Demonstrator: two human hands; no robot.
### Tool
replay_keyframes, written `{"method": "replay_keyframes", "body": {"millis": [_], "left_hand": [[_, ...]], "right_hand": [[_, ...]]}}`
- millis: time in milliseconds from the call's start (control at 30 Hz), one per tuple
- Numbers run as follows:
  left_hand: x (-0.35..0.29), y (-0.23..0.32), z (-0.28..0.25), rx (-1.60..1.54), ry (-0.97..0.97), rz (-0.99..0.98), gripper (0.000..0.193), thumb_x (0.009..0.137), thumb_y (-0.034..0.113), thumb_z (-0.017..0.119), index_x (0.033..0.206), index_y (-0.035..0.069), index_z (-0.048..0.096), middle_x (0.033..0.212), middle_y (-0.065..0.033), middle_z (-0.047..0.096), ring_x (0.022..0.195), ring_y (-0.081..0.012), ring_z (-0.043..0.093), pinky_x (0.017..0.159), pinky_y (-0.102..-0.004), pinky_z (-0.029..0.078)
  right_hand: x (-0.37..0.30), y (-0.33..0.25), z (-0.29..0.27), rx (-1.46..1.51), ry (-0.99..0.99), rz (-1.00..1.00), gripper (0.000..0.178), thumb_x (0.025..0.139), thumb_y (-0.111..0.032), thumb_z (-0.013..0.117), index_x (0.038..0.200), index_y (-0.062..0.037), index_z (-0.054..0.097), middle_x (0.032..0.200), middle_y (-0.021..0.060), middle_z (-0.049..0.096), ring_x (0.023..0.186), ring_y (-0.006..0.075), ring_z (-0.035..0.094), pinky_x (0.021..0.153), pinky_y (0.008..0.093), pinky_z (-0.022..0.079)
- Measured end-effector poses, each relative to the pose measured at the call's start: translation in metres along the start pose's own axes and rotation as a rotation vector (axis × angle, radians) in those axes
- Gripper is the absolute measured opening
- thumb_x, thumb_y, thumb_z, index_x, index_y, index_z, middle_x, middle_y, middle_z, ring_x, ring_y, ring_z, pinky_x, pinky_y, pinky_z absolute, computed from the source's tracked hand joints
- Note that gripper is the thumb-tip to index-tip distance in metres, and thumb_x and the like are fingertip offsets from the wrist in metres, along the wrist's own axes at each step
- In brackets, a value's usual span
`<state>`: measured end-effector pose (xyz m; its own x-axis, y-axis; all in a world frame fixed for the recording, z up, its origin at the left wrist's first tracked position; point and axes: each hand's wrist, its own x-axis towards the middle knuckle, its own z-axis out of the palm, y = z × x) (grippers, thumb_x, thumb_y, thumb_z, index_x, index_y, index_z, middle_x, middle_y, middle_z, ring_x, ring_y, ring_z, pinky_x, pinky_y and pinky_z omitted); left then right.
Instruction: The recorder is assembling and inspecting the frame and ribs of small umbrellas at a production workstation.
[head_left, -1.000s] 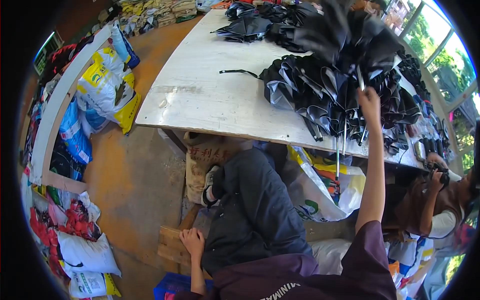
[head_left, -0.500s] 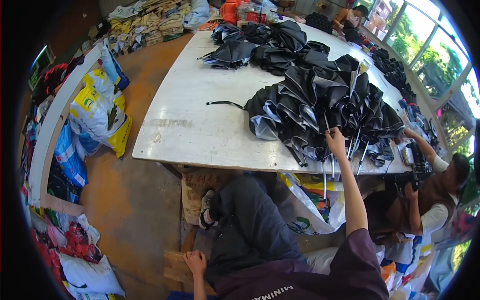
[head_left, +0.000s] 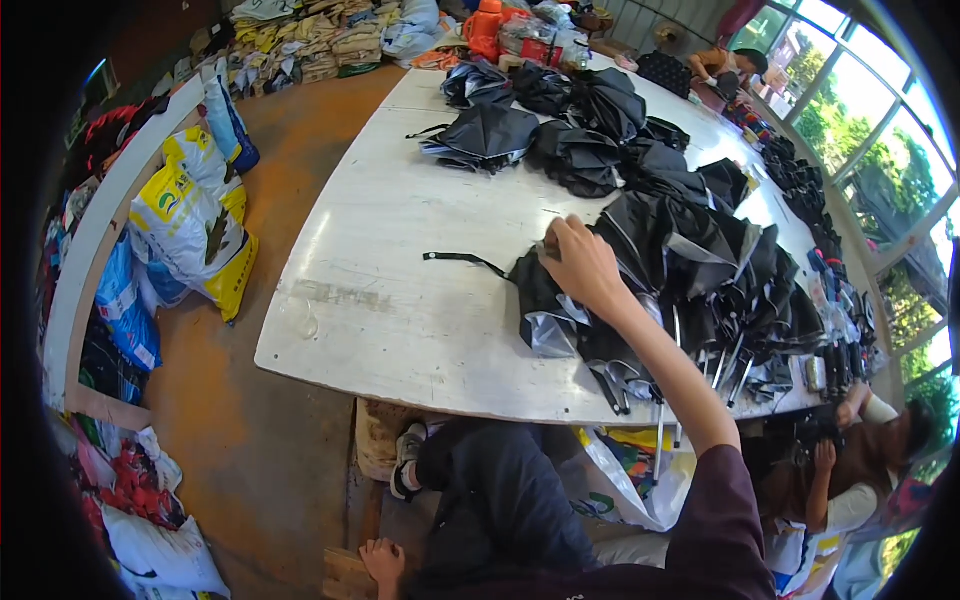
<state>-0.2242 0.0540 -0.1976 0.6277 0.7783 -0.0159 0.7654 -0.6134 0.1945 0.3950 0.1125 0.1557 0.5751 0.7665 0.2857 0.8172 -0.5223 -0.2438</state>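
Observation:
A heap of black folding umbrellas [head_left: 690, 270] lies on the white table, their silvery linings and several metal shafts showing toward the near edge. Above the heap's left end, my right hand [head_left: 583, 262] is closed with its fingers bent downward. Whatever they may pinch is hidden behind the hand. A black strap [head_left: 465, 259] sticks out from the heap onto the tabletop, left of that hand. Low in the view, my left hand [head_left: 382, 560] rests on a wooden board [head_left: 343, 575] beside my leg, its fingers loosely laid and holding nothing.
More black umbrellas [head_left: 485, 135] lie farther back on the white table [head_left: 380, 330]. At the right a co-worker [head_left: 850, 470] sits by the table's edge, handling something dark. Another person [head_left: 725, 70] is at the far end. An open white bag [head_left: 640, 490] hangs below the near edge.
My right hand has left the metal shaft and moved left and away from me over the heap. The view has shifted, and my left hand stays on the board.

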Motion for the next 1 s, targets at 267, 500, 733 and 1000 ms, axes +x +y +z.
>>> {"method": "replay_keyframes", "body": {"millis": [267, 500, 733, 1000], "left_hand": [[0.001, -0.003, -0.011, 0.101, -0.284, -0.096, 0.015, 0.074, 0.017, 0.068, 0.083, 0.006, 0.062, 0.081, -0.0125, 0.065, 0.083, -0.0326, 0.058, 0.083, -0.0438, 0.044], [-0.026, -0.026, 0.009, 0.025, -0.533, -0.079, 0.035, 0.086, 0.029, 0.068, 0.111, 0.004, 0.069, 0.1, -0.0173, 0.073, 0.103, -0.0416, 0.067, 0.092, -0.0538, 0.048], [-0.039, -0.034, -0.004, -0.021, -0.404, 0.119, 0.033, 0.09, 0.028, 0.065, 0.111, 0.003, 0.068, 0.1, -0.0185, 0.073, 0.105, -0.0444, 0.065, 0.095, -0.055, 0.046], [-0.001, -0.02, 0.001, 0.048, -0.818, -0.148, 0.041, 0.089, 0.033, 0.067, 0.118, 0.003, 0.066, 0.107, -0.0194, 0.072, 0.114, -0.0402, 0.063, 0.099, -0.0578, 0.043]], "right_hand": [[0.194, 0.039, 0.173, -0.287, -0.281, 0.058, 0.031, 0.085, -0.017, 0.057, 0.11, -0.0053, 0.071, 0.11, 0.0196, 0.071, 0.095, 0.0385, 0.07, 0.077, 0.0441, 0.057], [0.265, 0.055, 0.245, -0.113, -0.171, 0.215, 0.044, 0.083, -0.028, 0.06, 0.122, -0.0094, 0.069, 0.117, 0.0144, 0.071, 0.104, 0.038, 0.067, 0.085, 0.045, 0.055], [0.247, 0.047, 0.272, -0.046, -0.029, 0.18, 0.028, 0.08, -0.02, 0.064, 0.102, -0.0055, 0.075, 0.106, 0.0171, 0.069, 0.095, 0.0385, 0.067, 0.081, 0.0451, 0.056], [0.134, -0.038, 0.255, 0.09, -0.076, 0.115, 0.021, 0.087, -0.01, 0.057, 0.097, 0.0004, 0.072, 0.105, 0.0199, 0.065, 0.082, 0.0416, 0.067, 0.07, 0.0464, 0.057]]}}
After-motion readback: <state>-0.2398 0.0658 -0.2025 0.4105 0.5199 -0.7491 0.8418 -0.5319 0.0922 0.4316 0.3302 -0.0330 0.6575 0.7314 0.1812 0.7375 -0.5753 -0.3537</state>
